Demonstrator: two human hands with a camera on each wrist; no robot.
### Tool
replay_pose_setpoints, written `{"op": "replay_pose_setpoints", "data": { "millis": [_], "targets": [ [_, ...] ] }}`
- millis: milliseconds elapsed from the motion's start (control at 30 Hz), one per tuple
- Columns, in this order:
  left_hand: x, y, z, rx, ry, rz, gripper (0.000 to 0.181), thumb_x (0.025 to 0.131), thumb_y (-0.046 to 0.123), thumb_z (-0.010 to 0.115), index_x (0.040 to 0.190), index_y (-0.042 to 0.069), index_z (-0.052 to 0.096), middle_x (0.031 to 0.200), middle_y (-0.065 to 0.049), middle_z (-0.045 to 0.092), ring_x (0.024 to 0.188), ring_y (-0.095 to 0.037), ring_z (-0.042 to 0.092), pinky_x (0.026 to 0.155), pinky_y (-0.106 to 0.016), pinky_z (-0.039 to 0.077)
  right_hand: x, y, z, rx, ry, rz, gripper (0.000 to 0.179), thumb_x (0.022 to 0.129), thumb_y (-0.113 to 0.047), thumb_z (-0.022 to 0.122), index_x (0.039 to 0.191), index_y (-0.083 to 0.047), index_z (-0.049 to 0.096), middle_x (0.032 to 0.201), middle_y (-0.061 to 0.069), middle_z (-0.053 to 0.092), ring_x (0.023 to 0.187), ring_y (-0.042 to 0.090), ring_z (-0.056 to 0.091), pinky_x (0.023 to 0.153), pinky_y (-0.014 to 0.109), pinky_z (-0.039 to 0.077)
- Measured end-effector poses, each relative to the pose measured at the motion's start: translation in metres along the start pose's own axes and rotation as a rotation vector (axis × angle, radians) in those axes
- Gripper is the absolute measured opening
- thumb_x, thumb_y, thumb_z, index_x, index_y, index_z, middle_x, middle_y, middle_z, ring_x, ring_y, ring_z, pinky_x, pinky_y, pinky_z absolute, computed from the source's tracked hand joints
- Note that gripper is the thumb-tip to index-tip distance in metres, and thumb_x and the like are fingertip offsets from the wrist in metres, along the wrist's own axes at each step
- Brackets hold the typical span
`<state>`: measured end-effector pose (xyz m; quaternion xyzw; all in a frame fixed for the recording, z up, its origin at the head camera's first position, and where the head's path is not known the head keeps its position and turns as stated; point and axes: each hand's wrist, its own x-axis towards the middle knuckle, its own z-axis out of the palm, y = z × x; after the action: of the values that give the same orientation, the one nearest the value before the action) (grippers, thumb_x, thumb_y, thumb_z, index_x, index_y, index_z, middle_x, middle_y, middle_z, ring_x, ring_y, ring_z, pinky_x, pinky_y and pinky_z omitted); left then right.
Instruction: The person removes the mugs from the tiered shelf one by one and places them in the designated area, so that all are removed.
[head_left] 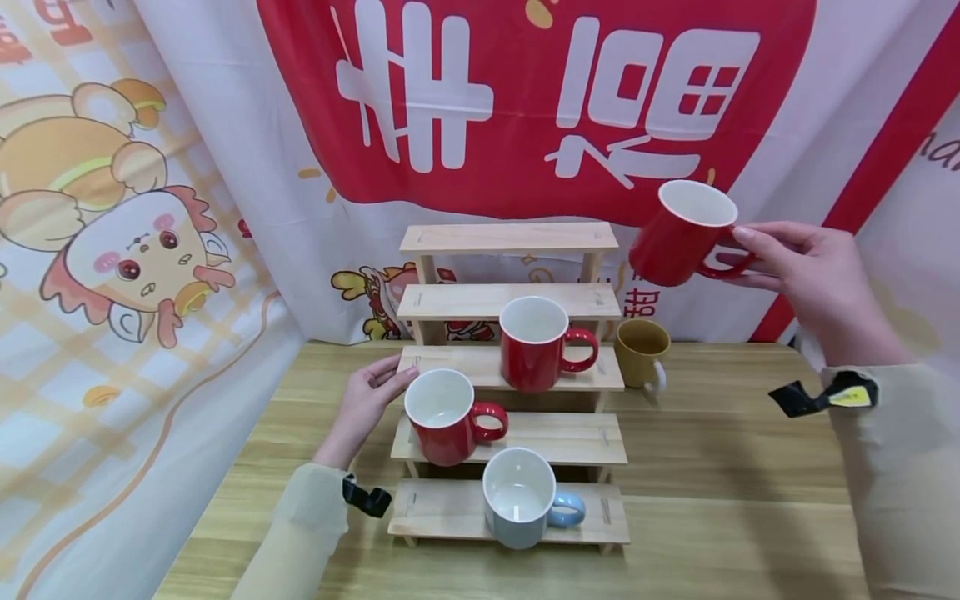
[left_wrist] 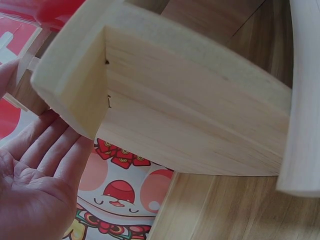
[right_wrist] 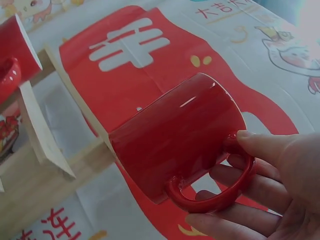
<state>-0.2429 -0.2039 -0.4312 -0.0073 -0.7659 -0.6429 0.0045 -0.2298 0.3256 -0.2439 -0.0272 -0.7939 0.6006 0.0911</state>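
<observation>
Pinching red mug (head_left: 675,242) by handle (right_wrist: 200,204), R hand (head_left: 806,271) is at 2 o'clock; L hand (head_left: 367,402), fingers near-straight, touches wooden step-rack (head_left: 461,362) at 9 o'clock, prob. steadying it.

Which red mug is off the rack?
The red mug held aloft by its handle in the right hand; the other red ones, the middle-step mug and the lower-step mug, both stand on the wooden rack.

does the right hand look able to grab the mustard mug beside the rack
Probably not: the right hand holds a red mug by its handle, though nothing seems to block the mustard mug from above.
</observation>
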Motion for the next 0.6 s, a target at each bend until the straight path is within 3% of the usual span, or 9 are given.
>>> {"op": "replay_pose_setpoints", "data": {
  "millis": [267,600],
  "targets": [
    [0.000,0.000,0.001,-0.006,-0.002,-0.003,0.064,0.093,0.037,0.077,0.142,0.000,0.056,0.128,-0.019,0.067,0.114,-0.024,0.066,0.099,-0.032,0.053,-0.001,0.024,-0.029,-0.007,0.111,0.012,0.069,0.086,-0.053,0.072,0.144,-0.018,0.060,0.133,0.002,0.057,0.084,0.000,0.069,0.069,0.014,0.057],
    [0.000,0.000,0.000,-0.003,0.006,0.000,0.065,0.094,0.037,0.076,0.143,0.000,0.055,0.128,-0.019,0.067,0.114,-0.022,0.066,0.099,-0.032,0.053,-0.006,0.046,-0.053,-0.039,0.182,0.006,0.067,0.088,-0.050,0.068,0.145,-0.016,0.059,0.108,-0.012,0.066,0.081,-0.003,0.068,0.063,0.012,0.056]
  ]
}}
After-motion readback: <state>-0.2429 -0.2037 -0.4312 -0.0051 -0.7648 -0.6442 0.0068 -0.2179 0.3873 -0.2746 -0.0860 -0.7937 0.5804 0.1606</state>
